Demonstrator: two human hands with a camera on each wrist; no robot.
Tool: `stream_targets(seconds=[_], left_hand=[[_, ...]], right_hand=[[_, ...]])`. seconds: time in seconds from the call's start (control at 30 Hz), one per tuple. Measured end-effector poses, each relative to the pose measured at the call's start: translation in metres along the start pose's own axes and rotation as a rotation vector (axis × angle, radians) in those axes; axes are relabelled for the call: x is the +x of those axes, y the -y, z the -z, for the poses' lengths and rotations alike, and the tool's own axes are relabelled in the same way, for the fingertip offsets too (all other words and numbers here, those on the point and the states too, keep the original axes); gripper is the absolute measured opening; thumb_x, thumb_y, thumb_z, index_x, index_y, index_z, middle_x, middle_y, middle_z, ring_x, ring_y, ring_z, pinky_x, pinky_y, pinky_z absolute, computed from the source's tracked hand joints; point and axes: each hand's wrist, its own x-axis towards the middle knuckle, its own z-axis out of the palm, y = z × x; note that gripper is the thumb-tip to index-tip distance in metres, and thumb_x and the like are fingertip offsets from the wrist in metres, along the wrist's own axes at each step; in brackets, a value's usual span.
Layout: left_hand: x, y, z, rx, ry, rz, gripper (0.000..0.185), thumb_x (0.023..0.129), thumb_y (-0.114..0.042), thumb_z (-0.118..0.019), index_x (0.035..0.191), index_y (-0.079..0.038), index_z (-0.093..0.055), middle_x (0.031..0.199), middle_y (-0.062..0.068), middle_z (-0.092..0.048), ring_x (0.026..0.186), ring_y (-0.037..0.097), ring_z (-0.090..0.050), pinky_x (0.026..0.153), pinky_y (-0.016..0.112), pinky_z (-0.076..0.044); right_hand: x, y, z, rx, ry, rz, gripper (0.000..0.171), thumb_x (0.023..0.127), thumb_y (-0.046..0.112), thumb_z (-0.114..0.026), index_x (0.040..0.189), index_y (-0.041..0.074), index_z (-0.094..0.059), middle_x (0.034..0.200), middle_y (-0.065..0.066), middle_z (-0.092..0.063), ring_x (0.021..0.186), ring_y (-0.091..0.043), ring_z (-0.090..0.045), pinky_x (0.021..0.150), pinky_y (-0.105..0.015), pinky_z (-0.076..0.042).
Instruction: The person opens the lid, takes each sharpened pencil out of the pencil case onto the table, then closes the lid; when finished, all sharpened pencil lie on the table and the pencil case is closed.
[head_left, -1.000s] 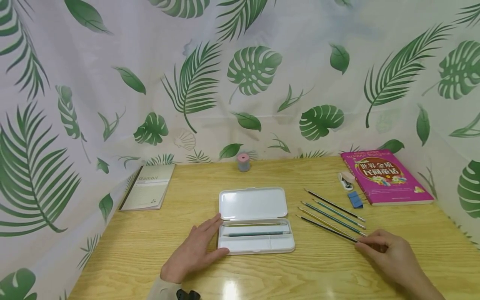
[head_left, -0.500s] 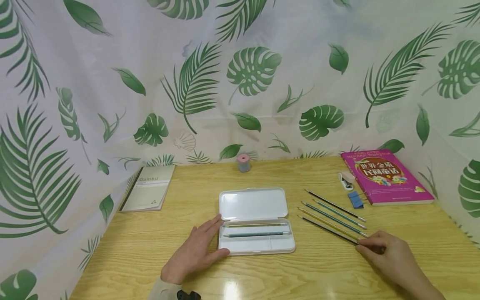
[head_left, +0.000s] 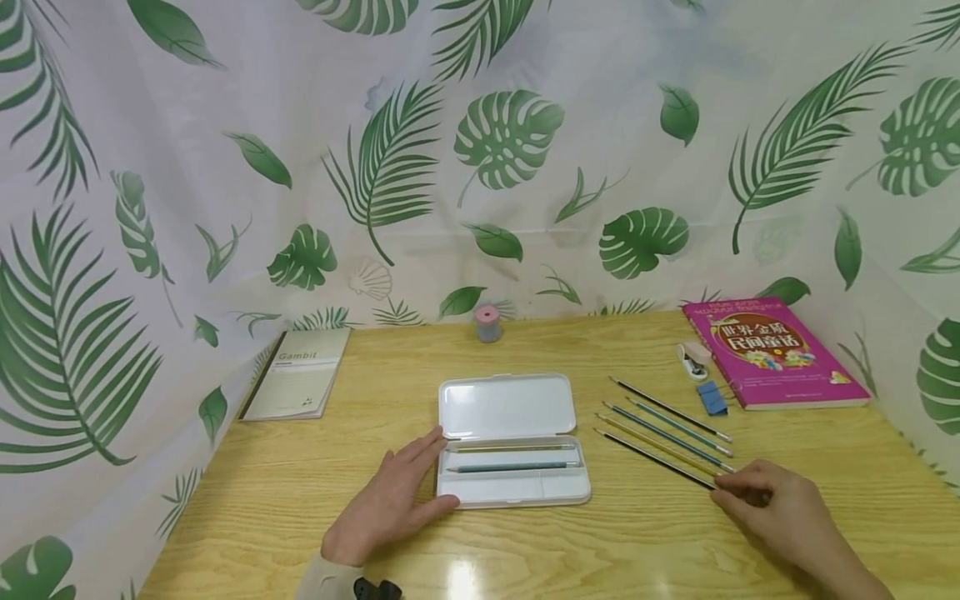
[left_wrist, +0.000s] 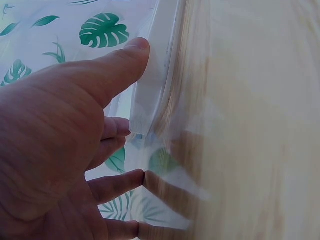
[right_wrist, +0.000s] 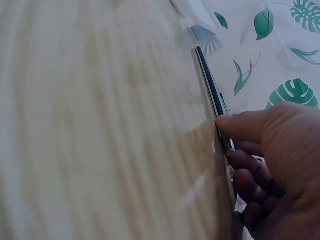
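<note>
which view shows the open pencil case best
The head view: the whole pencil case shows, lid open, two pencils inside. The left wrist view shows only its white edge by the thumb; the right wrist view barely a corner.

A study desk: wooden table (head_left: 300, 500) with notebook (head_left: 296, 373), book (head_left: 772, 354), pencils (head_left: 663, 429), ringed by leaf-print curtain (head_left: 225, 167).

Wooden counter (head_left: 315, 492) carries an open pencil case (head_left: 513, 441), four loose pencils (head_left: 663, 433), notebook (head_left: 297, 374), pink book (head_left: 772, 353), sharpener (head_left: 487, 324), eraser (head_left: 693, 358) and blue clip (head_left: 710, 399).
</note>
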Motion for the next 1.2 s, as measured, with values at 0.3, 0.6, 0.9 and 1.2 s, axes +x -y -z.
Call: stream_targets(seconds=[0.3, 0.6, 0.9, 1.2], left_hand=[[-0.001, 0.001, 0.000, -0.008, 0.002, 0.011, 0.080, 0.092, -0.052, -0.066, 0.153, -0.008, -0.039, 0.162, 0.005, -0.029, 0.144, 0.028, -0.033, 0.111, 0.069, -0.024], [-0.001, 0.002, 0.000, -0.013, 0.001, 0.006, 0.081, 0.091, -0.051, -0.067, 0.153, -0.008, -0.038, 0.162, 0.005, -0.028, 0.144, 0.028, -0.032, 0.111, 0.069, -0.025], [0.000, 0.000, 0.002, -0.030, 0.030, 0.032, 0.081, 0.092, -0.053, -0.066, 0.154, -0.010, -0.037, 0.163, 0.002, -0.026, 0.146, 0.025, -0.029, 0.113, 0.068, -0.023], [0.001, 0.002, 0.002, -0.027, 0.033, 0.035, 0.082, 0.091, -0.054, -0.066, 0.154, -0.009, -0.037, 0.163, 0.002, -0.026, 0.145, 0.026, -0.030, 0.112, 0.068, -0.023]], right_hand=[[0.013, 0.014, 0.006, 0.048, -0.006, -0.006, 0.005, 0.084, 0.026, -0.082, 0.086, 0.024, -0.078, 0.079, 0.010, -0.066, 0.064, -0.008, -0.051, 0.053, -0.020, -0.042], [0.037, 0.042, -0.015, 0.159, 0.062, 0.147, 0.010, 0.084, 0.016, -0.081, 0.093, 0.015, -0.076, 0.078, 0.010, -0.064, 0.062, -0.009, -0.053, 0.052, -0.022, -0.046], [0.056, 0.068, -0.038, 0.175, 0.129, 0.263, 0.011, 0.085, 0.016, -0.080, 0.095, 0.014, -0.075, 0.078, 0.011, -0.062, 0.062, -0.007, -0.051, 0.052, -0.023, -0.045], [0.071, 0.087, -0.063, 0.207, 0.219, 0.395, 0.019, 0.087, 0.012, -0.077, 0.105, 0.009, -0.074, 0.089, 0.005, -0.069, 0.066, -0.009, -0.051, 0.054, -0.023, -0.043]])
